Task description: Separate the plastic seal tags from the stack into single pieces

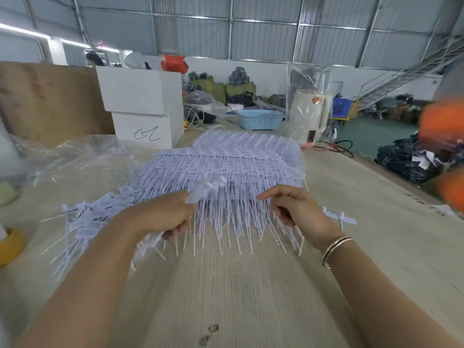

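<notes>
We see the stack [226, 162] of plastic seal tags mid-tabletop: pale lavender-white, thin moulded sheets with flat rectangular flags up top and long stiff stems fanning toward us like comb teeth. The tabletop [226, 285] is pale wood-grain laminate, matte.

Left hand [163, 214] at 9 o'clock of the stack's near edge, fingers curled around a bundle of stems; a strip of tags [208, 188] lifts off just above its knuckles, blurred. Right hand [298, 209] at 3 o'clock of the same edge, fingers bent and pinching into the stems, thumb extended left. Thin metal bangles [336, 249] on that wrist.

Separated tags [82, 222] lie in a loose, tangled heap at 9 o'clock from the left hand, on the tabletop. A couple of single tags [341, 217] lie at 3 o'clock, just beside the right hand.

Crinkled clear plastic sheeting [75, 154] at 10 o'clock. Yellow tape roll [10, 244] at the left edge. Two white foam boxes [143, 106] and a blue perforated basket [259, 119] sit beyond the stack at 12 o'clock.
</notes>
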A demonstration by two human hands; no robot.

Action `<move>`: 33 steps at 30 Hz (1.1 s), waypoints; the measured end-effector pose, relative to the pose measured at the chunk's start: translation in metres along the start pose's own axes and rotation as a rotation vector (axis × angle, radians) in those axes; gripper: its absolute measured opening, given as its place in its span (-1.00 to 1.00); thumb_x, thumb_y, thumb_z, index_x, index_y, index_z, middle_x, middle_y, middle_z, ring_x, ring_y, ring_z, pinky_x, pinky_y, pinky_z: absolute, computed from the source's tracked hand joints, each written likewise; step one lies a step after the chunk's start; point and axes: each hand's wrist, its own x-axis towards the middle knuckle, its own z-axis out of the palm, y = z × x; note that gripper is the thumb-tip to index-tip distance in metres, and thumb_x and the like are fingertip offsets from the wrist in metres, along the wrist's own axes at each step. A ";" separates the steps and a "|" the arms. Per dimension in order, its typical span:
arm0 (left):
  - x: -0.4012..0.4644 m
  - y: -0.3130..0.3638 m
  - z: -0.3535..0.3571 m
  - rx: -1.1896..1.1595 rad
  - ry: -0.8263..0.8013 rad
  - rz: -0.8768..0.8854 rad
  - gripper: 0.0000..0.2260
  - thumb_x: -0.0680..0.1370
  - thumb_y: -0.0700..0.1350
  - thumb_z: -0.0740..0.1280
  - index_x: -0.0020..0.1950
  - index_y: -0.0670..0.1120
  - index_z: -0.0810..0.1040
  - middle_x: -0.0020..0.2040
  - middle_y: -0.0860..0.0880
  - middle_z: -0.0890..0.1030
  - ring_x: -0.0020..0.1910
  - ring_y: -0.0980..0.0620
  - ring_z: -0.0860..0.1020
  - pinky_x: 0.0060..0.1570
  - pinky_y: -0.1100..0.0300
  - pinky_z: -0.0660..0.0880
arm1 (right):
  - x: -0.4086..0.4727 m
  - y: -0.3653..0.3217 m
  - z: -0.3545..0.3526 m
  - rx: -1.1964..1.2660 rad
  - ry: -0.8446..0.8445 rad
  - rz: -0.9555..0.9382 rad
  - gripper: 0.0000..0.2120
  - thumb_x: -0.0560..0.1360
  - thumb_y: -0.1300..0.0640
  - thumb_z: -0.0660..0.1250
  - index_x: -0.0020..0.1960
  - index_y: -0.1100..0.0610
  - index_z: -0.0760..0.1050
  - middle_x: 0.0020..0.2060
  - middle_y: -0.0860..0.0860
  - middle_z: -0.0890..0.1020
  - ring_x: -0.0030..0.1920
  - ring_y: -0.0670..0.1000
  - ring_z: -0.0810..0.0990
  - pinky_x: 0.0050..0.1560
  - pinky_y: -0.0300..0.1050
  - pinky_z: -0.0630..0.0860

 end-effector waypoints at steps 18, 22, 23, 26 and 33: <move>-0.011 -0.059 -0.021 0.380 0.574 -0.499 -0.48 0.47 0.19 0.36 0.15 -0.24 0.47 -0.04 -0.13 0.60 -0.02 -0.14 0.59 -0.11 0.10 0.48 | 0.001 0.010 0.014 -0.192 -0.051 0.038 -0.58 0.55 0.36 0.14 -0.20 -0.01 0.66 -0.52 -0.05 0.45 -0.54 -0.07 0.28 -0.52 -0.28 0.25; -0.005 -0.046 -0.007 0.462 0.708 -0.308 -0.52 0.52 0.12 0.30 0.27 -0.19 0.37 0.18 -0.15 0.49 0.17 -0.17 0.48 0.03 0.01 0.45 | 0.005 0.006 0.025 -0.136 -0.015 -0.001 -0.60 0.54 0.39 0.12 -0.19 0.07 0.65 -0.54 -0.07 0.43 -0.58 -0.12 0.27 -0.55 -0.33 0.22; -0.002 -0.042 -0.001 0.514 0.702 -0.231 -0.58 0.54 0.09 0.27 0.25 -0.17 0.40 0.18 -0.13 0.49 0.17 -0.15 0.47 0.05 -0.01 0.48 | 0.008 0.005 0.030 -0.152 0.001 -0.014 -0.61 0.55 0.39 0.12 -0.19 0.07 0.65 -0.54 -0.08 0.44 -0.58 -0.12 0.28 -0.55 -0.34 0.23; 0.007 -0.033 0.015 0.671 0.678 -0.009 -0.76 0.58 0.01 0.19 0.16 -0.08 0.47 0.13 -0.07 0.49 0.15 -0.08 0.42 0.05 0.03 0.44 | 0.032 -0.001 0.045 -0.285 0.083 -0.071 -0.61 0.55 0.35 0.13 -0.19 0.02 0.63 -0.52 -0.09 0.46 -0.55 -0.10 0.31 -0.52 -0.32 0.26; 0.021 -0.037 0.034 0.716 0.560 0.220 -0.77 0.59 -0.02 0.12 0.11 -0.02 0.52 0.08 0.00 0.52 0.15 -0.04 0.41 0.15 0.04 0.40 | 0.138 -0.006 0.072 -0.725 0.228 -0.169 -0.77 0.55 0.25 0.19 0.10 0.13 0.57 0.04 0.07 0.56 -0.13 0.01 0.54 -0.10 -0.27 0.41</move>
